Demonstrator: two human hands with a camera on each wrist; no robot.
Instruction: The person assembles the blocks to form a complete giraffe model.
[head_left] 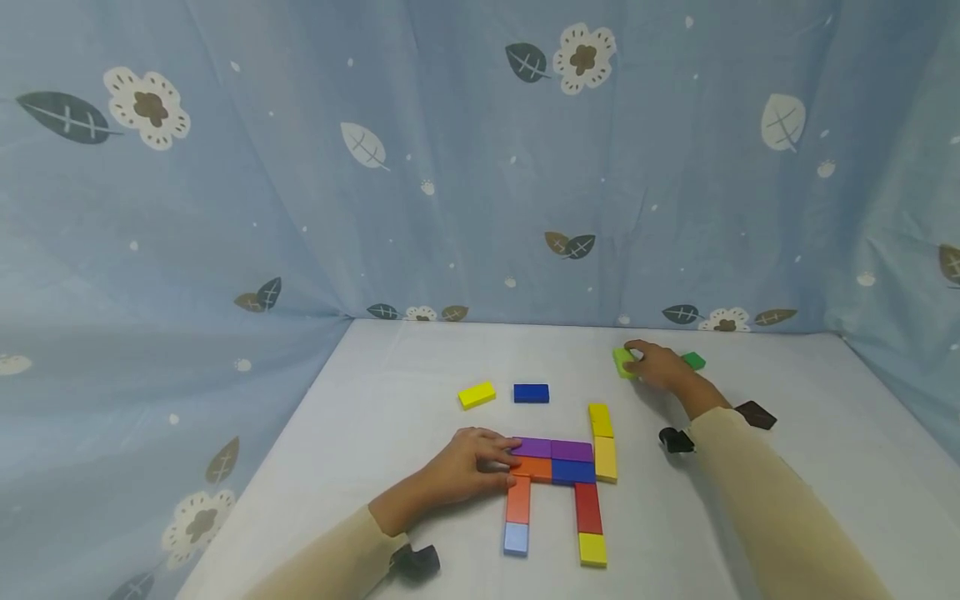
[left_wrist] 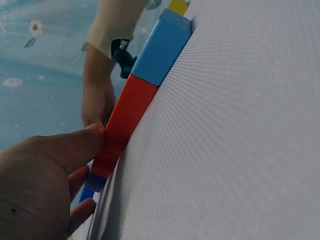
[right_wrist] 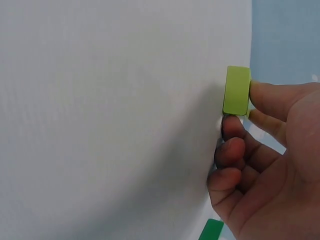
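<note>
1. Lime-green block [right_wrist: 236,90]: plain, rectangular, edges slightly rounded; tabletop's [head_left: 405,358] far side, right of centre, near green block [head_left: 694,361].
2. Right hand [head_left: 660,368]: fingers clamped on lime-green block.
3. Left hand [head_left: 465,468]: fingers apart, touching purple block [head_left: 536,448], orange block [head_left: 536,469].

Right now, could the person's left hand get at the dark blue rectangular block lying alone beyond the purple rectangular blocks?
Probably yes: the left hand, touching the adjoining coloured blocks, looks close enough, and only bare white table shows between it and the lone dark blue block.
</note>
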